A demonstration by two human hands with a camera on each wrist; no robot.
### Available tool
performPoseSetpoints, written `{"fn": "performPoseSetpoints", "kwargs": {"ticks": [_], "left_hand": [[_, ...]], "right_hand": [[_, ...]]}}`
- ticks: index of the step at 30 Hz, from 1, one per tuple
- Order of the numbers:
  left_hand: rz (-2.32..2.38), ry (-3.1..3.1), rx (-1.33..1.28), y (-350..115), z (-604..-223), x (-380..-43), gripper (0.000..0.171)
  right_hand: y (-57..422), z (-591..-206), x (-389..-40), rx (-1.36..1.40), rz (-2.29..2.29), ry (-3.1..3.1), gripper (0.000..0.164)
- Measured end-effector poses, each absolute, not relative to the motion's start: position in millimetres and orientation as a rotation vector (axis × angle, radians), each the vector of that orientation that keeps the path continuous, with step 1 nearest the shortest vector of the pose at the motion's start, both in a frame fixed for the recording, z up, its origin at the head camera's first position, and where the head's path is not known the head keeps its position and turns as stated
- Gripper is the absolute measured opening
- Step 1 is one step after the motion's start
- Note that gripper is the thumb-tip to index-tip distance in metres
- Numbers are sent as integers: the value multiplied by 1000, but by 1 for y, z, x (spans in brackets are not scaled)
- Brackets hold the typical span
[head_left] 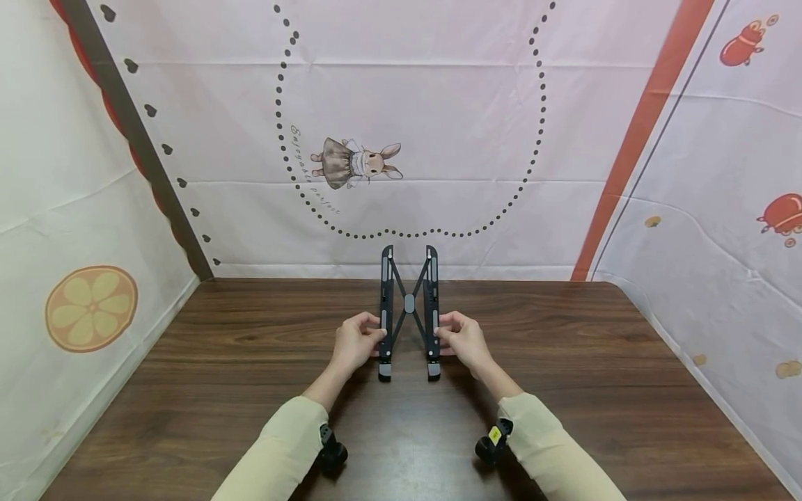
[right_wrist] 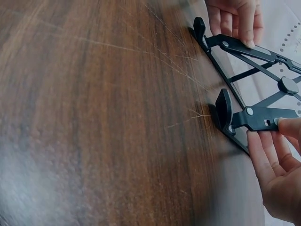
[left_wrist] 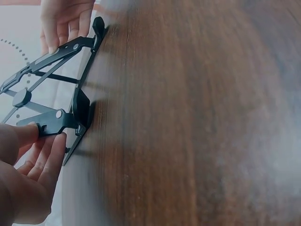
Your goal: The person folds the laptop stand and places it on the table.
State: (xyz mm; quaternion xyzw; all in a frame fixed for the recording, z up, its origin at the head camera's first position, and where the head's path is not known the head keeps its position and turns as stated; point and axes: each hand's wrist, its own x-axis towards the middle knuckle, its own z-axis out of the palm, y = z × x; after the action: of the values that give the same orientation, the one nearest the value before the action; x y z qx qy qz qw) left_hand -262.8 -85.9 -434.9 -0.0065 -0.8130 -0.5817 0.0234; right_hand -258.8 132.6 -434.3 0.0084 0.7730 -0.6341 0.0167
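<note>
A black folding laptop stand with grey pads and crossed bars stands on the table, its two long rails partly spread and joined by an X at the middle. My left hand grips the left rail near its front end, thumb on top and fingers beneath, as the left wrist view shows. On the opposite rail my right hand holds in the same way, its thumb pressing the upper face. Upturned front lips show at the near ends of the rails. The rails' far ends are cut off in both wrist views.
The brown wooden table reaches back to a white printed cloth with a rabbit figure. More printed cloth hangs at the left and right sides. A black camera is strapped to the left wrist, another to the right.
</note>
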Motion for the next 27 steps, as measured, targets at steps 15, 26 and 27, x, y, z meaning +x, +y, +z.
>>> {"fn": "performPoseSetpoints", "kwargs": {"ticks": [15, 26, 27], "left_hand": [[-1796, -2538, -21, -80, -434, -263, 15], [-1801, -2530, -49, -73, -435, -263, 17], [-1801, -2530, -48, -72, -435, -263, 16]], "right_hand": [[127, -433, -258, 26, -1976, 2391, 27], [124, -435, -259, 6, -1962, 2413, 25], [123, -435, -259, 6, -1963, 2411, 26]]}}
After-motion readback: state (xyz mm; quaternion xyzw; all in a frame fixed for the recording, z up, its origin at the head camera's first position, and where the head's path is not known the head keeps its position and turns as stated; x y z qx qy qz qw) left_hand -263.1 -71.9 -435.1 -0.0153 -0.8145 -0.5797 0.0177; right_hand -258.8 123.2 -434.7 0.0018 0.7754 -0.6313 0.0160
